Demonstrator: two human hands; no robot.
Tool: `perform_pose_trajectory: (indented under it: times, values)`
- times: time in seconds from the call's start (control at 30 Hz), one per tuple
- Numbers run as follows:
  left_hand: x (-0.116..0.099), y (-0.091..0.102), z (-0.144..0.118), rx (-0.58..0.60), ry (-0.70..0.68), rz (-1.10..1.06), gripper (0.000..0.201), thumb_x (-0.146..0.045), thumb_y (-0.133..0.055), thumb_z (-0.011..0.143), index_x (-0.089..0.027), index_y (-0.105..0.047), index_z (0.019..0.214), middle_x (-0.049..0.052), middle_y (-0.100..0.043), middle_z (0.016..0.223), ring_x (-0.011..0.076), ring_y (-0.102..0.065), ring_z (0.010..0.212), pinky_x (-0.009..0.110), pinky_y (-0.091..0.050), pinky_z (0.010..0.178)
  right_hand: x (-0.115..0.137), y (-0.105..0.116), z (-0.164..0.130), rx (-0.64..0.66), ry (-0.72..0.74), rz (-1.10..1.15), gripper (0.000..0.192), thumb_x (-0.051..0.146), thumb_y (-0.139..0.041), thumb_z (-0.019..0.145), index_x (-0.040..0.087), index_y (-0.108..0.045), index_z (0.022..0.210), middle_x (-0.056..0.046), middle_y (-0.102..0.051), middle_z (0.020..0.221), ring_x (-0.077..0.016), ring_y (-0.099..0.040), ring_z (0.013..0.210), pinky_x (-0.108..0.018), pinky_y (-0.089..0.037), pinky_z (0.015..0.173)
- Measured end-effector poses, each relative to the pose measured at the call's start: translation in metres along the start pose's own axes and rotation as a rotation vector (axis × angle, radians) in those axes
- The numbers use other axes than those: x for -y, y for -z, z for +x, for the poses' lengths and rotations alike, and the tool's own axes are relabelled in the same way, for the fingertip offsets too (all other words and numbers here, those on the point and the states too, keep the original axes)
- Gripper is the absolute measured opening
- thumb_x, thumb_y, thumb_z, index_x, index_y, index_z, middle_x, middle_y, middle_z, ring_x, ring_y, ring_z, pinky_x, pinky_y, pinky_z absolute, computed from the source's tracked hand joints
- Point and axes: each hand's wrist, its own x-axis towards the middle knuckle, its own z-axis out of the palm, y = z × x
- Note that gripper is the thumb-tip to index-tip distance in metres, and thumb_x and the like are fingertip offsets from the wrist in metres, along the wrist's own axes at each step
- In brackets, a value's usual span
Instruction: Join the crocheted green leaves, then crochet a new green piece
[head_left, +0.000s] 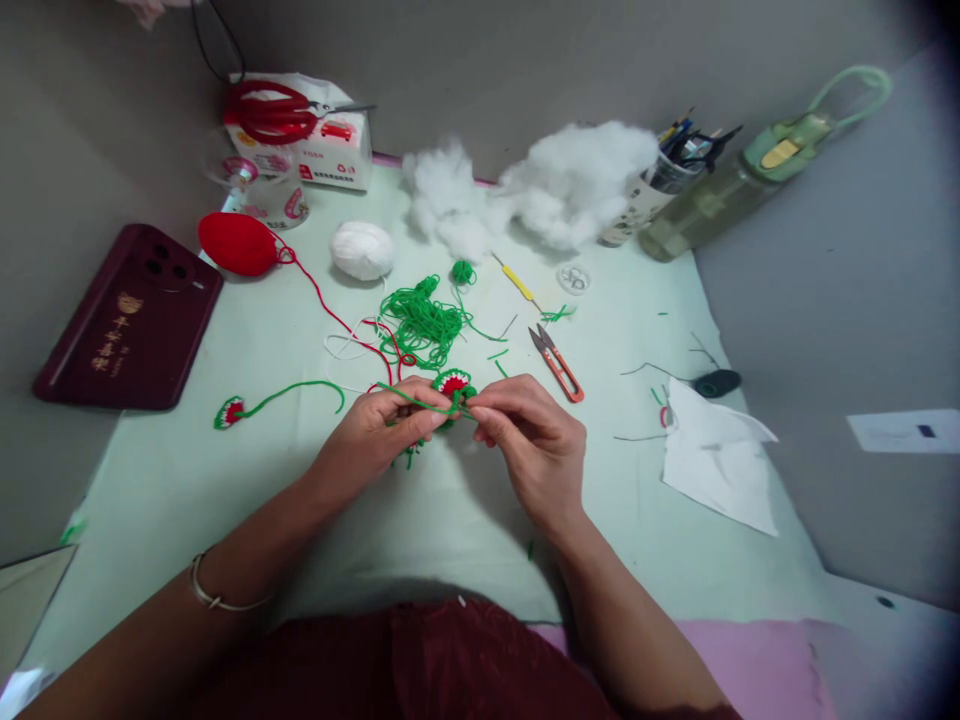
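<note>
Pinching crochet piece (453, 384) w/ both hands' fingers (439, 415)

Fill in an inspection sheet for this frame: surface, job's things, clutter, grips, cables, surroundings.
Surface: pale green mat, yarn scraps scattered.
Job's things: red-and-green crochet piece with green yarn strand pinched between both hands; tangled green yarn behind.
Clutter: orange snips, yellow crochet hook, red yarn ball, white yarn ball, stuffing, paper.
Grips: left hand and right hand both closed on the piece.
Cables: black cord, top left.
Surroundings: phone, bottle, pen cup.
</note>
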Motion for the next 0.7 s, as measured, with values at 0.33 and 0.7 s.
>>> perform_pose_trajectory:
  times: [0.33,0.7]
  values:
    - [0.0003,0.0019,-0.0012,0.095,0.043,-0.153,0.013,-0.032,-0.076,0.084,-0.021,-0.072,0.078,-0.004,-0.053,0.071,0.0102,-0.045,0.063,0.024,-0.034,0.059,0.0001,-0.0037,-0.0041,0.029,0.095,-0.029,0.015,0.017,-0.075,0.089,0.03,-0.082,0.093,-0.004,-0.073,0.089,-0.0153,-0.067,0.07,-0.029,-0.057,0.054]
    - [-0.0007,0.0003,-0.0011,-0.037,0.042,-0.194,0.016,-0.03,-0.083,0.076,-0.019,-0.071,0.074,-0.004,-0.055,0.073,0.0096,-0.046,0.066,0.021,-0.035,0.062,-0.0047,-0.0029,-0.0051,0.043,0.174,-0.072,0.009,0.016,-0.069,0.094,0.022,-0.073,0.089,-0.003,-0.071,0.085,-0.0143,-0.068,0.074,-0.029,-0.057,0.064]
